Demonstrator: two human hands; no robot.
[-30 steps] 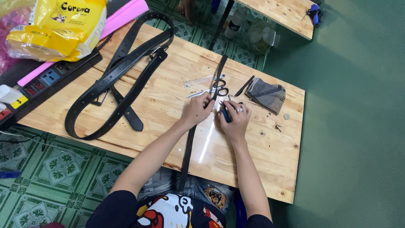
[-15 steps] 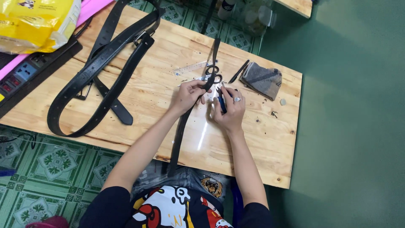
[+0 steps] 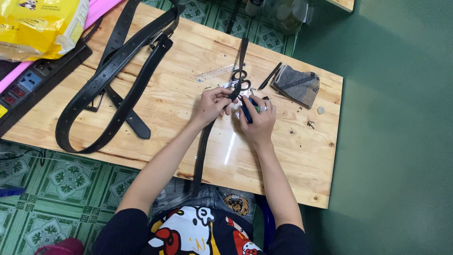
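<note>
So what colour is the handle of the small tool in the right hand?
Blue handle, gripped by the right hand; head view.

- Blue-handled tool (image 3: pixel 247 113) mostly buried in the right hand (image 3: pixel 258 119); working tip not visible.
- Narrow black belt (image 3: pixel 204 146) covered under the left hand (image 3: pixel 211 105), lower end lost below the table (image 3: pixel 188 127) edge.
- Yellow bag (image 3: pixel 40 23) cut off by the top and left edges.
- Small dark specks (image 3: pixel 310 124) on the wood too tiny to identify.

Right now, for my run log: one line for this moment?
left hand: holds black strap | right hand: grips blue-handled tool | scissors: on table
</note>
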